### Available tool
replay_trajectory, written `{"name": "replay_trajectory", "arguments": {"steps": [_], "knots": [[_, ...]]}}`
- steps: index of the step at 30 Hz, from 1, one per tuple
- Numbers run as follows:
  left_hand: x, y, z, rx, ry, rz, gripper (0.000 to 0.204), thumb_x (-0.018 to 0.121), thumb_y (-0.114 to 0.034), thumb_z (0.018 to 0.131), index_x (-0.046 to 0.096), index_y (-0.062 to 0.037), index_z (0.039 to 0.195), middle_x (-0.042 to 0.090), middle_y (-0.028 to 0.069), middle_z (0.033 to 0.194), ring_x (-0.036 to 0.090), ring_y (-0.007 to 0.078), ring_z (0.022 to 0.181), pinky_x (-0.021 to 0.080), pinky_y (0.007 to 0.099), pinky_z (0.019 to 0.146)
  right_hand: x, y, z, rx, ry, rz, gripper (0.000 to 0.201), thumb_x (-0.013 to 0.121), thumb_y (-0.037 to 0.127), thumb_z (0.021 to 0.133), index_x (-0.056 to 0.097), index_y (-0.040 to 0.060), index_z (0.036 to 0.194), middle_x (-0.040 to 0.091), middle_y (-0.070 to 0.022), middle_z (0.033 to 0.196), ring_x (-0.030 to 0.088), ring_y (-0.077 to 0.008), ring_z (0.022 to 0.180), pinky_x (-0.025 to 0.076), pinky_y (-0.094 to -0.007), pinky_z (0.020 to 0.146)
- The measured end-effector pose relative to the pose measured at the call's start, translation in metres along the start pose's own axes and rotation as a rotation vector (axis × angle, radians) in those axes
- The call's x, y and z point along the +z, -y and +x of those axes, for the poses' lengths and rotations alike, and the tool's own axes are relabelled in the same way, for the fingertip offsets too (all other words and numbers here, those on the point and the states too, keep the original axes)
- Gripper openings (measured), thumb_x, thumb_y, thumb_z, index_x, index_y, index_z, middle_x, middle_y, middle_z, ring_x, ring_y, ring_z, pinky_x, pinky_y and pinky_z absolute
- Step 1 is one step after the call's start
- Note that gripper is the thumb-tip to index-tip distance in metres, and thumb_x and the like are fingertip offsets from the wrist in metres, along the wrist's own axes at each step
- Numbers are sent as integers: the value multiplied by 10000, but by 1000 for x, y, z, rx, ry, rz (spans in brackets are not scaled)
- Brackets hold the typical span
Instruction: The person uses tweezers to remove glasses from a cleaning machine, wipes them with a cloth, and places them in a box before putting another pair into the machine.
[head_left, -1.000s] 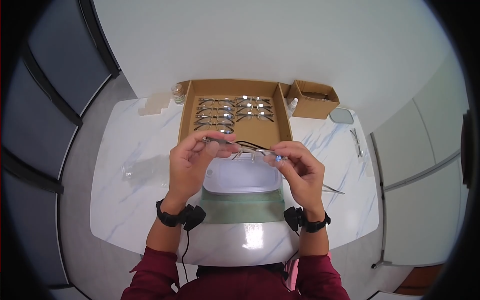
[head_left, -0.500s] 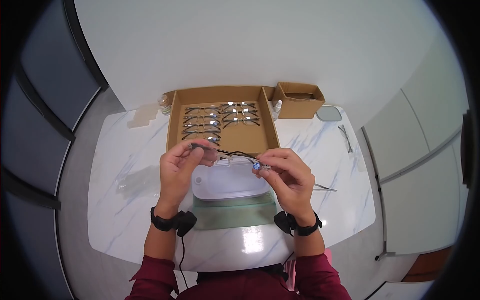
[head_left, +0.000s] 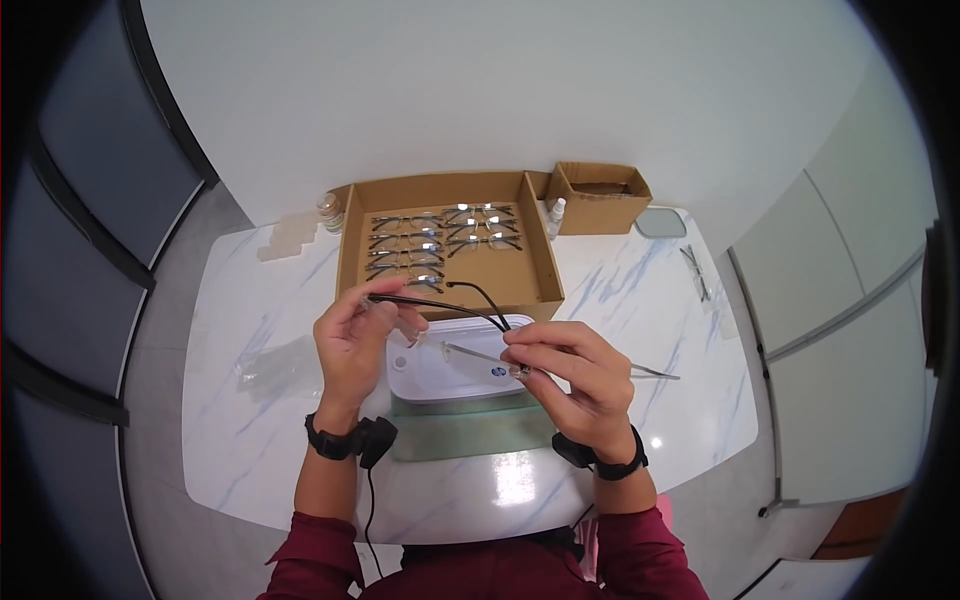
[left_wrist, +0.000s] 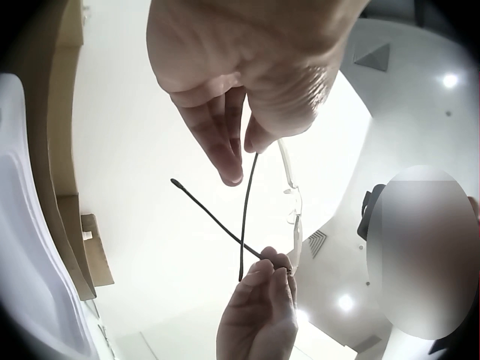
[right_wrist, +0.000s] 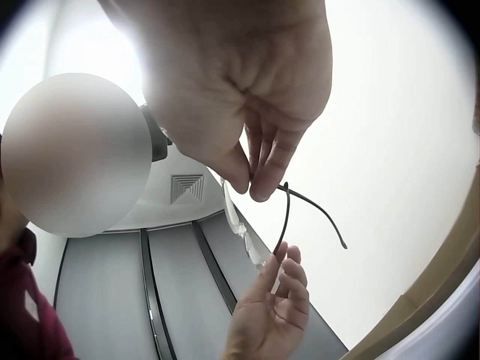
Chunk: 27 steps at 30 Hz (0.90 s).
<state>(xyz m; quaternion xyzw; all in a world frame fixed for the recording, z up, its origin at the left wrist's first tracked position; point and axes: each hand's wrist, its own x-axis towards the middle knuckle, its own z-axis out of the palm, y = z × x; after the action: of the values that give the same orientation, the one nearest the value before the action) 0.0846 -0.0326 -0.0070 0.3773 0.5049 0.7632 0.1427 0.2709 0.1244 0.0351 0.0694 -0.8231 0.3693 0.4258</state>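
A pair of glasses [head_left: 440,302] with thin dark temples and clear lenses is held between both hands, above a white plastic tub [head_left: 450,389]. My left hand [head_left: 352,335] pinches one end of it between thumb and fingers. At the other end, the thumb and fingertips of my right hand [head_left: 580,380] pinch the frame close to the hinge. Both temples are unfolded and cross each other in the left wrist view, where the temple tip [left_wrist: 177,183] points free. Under the tub lies a green mat [head_left: 470,437].
A cardboard tray [head_left: 540,275] with several pairs of glasses stands behind the tub. To its right are a spray bottle [head_left: 556,216], a small cardboard box [head_left: 600,212] and more glasses [head_left: 694,273]. A jar [head_left: 329,210] and a clear plastic bag [head_left: 278,368] lie left.
The glasses have been turned, so their dark temples now show spread out above the frame. My right hand has dipped slightly and its end of the frame sits lower; both hands keep their pinch.
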Motion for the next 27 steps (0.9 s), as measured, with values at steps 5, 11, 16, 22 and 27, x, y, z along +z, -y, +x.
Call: {"name": "replay_trajectory", "arguments": {"steps": [5,11,16,22,27], "knots": [[-6,4,-1,165,-4,44,312,618,-219,994,600,47,1157,678,171,994,668,206,727,544,315,639,3,-1,-2,14,-46,44,352,697,-131,708,713,-33,1046,701,-149,1086,702,-262,925,574,-312,773],[-4,1,-3,276,5,105,330,647,-253,979,626,48,1112,667,158,963,656,206,694,534,310,597,2,-2,-2,-29,-74,60,357,695,-143,706,706,-40,1047,701,-167,1093,708,-276,928,585,-319,770],[-7,-1,-3,365,14,183,311,649,-247,977,631,41,1093,662,162,957,655,203,692,533,300,601,3,-1,-2,-58,-77,57,349,689,-151,711,704,-42,1042,701,-171,1090,709,-278,930,589,-321,771],[-3,-5,-2,340,11,159,290,646,-240,979,636,42,1045,653,158,941,653,202,698,531,293,611,2,-1,-2,56,-71,109,337,685,-143,732,706,-39,1052,702,-171,1095,712,-265,932,587,-306,781],[0,-7,-3,261,8,159,281,644,-226,980,633,55,982,642,136,892,633,185,681,515,288,595,2,-6,-4,228,-120,310,273,640,-143,833,678,-67,1093,700,-187,1087,716,-225,919,594,-285,777]]}}
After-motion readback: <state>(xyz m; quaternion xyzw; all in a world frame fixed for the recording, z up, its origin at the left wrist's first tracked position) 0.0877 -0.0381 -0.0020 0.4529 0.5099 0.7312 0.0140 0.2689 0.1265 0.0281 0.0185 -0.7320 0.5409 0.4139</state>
